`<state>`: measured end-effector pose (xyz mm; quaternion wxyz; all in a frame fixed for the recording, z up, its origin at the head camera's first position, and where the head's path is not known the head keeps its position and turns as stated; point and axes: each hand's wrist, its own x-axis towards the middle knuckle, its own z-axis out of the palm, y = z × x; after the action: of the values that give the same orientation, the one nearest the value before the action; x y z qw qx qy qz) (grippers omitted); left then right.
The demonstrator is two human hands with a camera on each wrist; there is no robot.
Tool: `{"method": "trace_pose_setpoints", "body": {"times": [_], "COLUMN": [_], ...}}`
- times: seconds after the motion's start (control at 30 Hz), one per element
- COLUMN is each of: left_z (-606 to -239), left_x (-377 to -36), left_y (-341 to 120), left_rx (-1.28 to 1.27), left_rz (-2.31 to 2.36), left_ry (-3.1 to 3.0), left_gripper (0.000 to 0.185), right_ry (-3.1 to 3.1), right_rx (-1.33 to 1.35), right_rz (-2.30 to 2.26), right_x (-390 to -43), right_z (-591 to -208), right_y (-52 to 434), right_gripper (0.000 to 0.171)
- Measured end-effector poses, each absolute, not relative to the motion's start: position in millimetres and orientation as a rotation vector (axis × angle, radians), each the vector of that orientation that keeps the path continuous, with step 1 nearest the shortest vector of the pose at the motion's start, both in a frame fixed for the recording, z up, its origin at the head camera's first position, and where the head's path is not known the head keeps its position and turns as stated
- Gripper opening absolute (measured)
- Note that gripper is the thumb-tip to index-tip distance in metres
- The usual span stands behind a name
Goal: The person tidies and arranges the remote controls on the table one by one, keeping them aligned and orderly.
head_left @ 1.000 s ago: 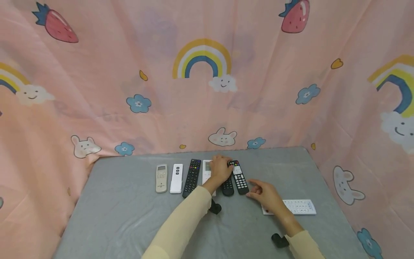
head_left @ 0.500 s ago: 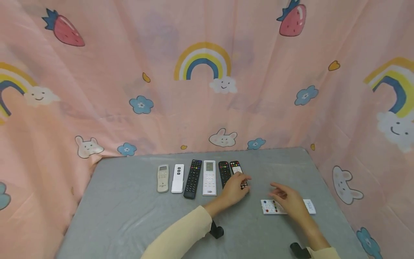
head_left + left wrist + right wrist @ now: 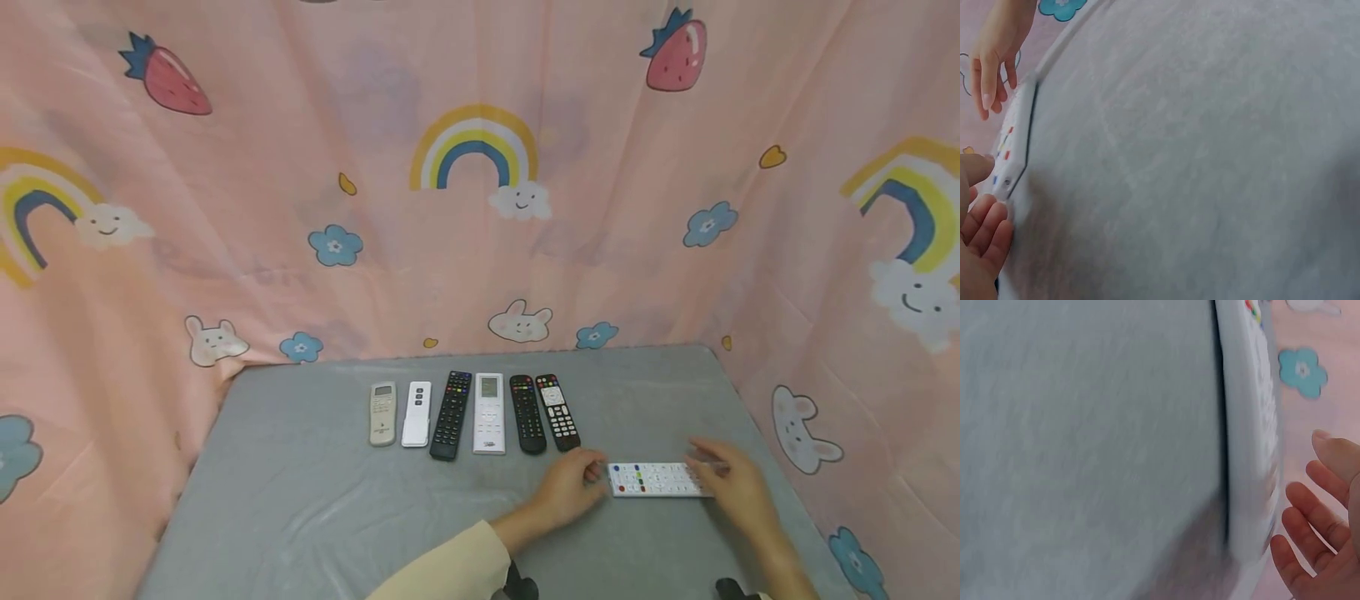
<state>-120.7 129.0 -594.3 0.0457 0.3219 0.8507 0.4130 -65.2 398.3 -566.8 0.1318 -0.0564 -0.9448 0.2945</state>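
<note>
Six remotes (image 3: 480, 412) lined up behind the lone remote (image 3: 656, 480), between both hands.

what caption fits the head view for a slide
Both hands, left and right, at the ends of a white remote beside six lined-up remotes.

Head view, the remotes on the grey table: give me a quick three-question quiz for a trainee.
1. True or false: the flat white remote with coloured buttons lies crosswise, apart from the row.
2. How many remotes stand side by side in the row, from the beige remote to the black remote with white keys?
3. Which hands are at the white remote's ends? A) left only B) right only C) both

Key:
1. True.
2. Six.
3. C: the left hand is at its left end, the right hand at its right end, on the grey cloth-covered table.
</note>
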Motion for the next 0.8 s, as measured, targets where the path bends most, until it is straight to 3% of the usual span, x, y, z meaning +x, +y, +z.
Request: {"method": "trace_pose_setpoints", "body": {"times": [0.23,0.43,0.8], "left_z": [-602,-603,-612], "left_x": [-117,-116,-116], "left_y": [140,145,149], "left_rx": [0.927,0.813,0.782], "left_rz": [1.192,1.129,1.078], "left_ry": [2.662,2.650,2.711], "left_gripper": [0.051,0.053,0.053], "right_ry": [-2.820,-2.936,-2.949], "right_rx": [-0.323,-0.513,-0.596], "right_rz": [0.874,0.898,0.927], "right_x": [-55,-52,-53], "right_z": [-575,-584,-587], "right_y": [422,430,433], "right_gripper": [0.043,0.059,0.061]}}
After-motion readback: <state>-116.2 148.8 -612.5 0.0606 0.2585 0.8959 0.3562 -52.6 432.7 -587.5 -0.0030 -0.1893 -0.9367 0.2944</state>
